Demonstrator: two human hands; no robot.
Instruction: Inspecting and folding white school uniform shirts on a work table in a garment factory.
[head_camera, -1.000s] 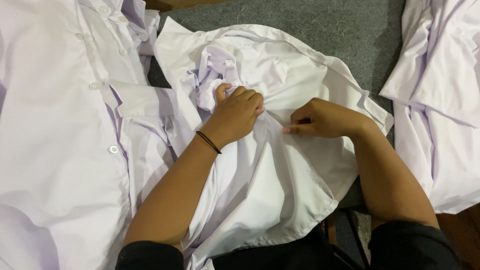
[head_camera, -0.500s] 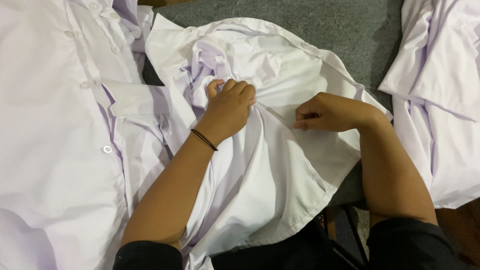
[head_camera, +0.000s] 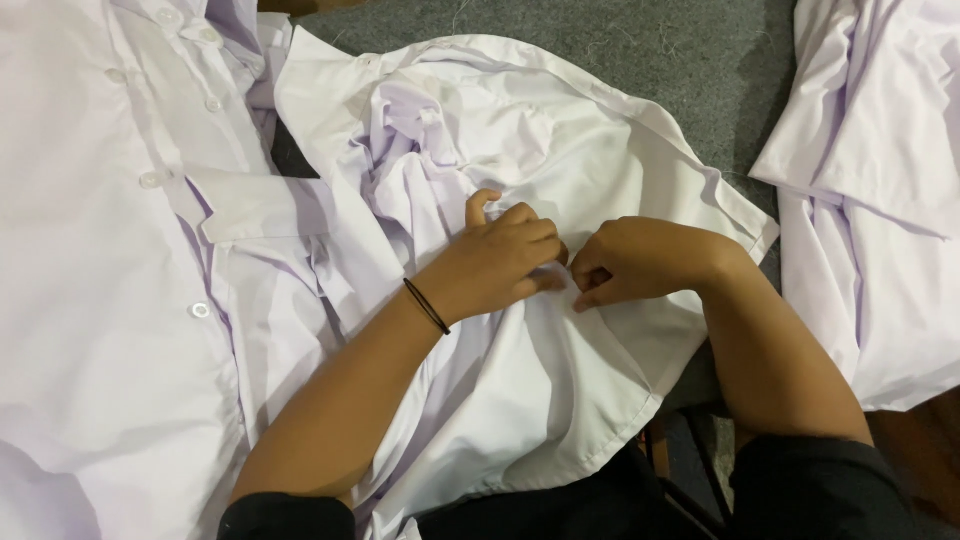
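A crumpled white shirt (head_camera: 520, 130) lies on grey carpet in front of me, its collar edge running along the upper right. My left hand (head_camera: 495, 262), with a thin black band on the wrist, pinches a fold of the shirt's cloth near its middle. My right hand (head_camera: 640, 262) sits right beside it, fingertips almost touching the left, and pinches the same fold. Both forearms come up from the bottom edge in black sleeves.
A buttoned white shirt (head_camera: 110, 300) spreads over the left side, its collar by my left forearm. Another white garment (head_camera: 880, 200) lies at the right. Grey carpet (head_camera: 640, 40) shows at the top, and a strip of wooden floor (head_camera: 930, 460) at the lower right.
Both hands have come together at the middle of the shirt; the right hand slid left toward the left hand, and the cloth between them bunched into a fold.
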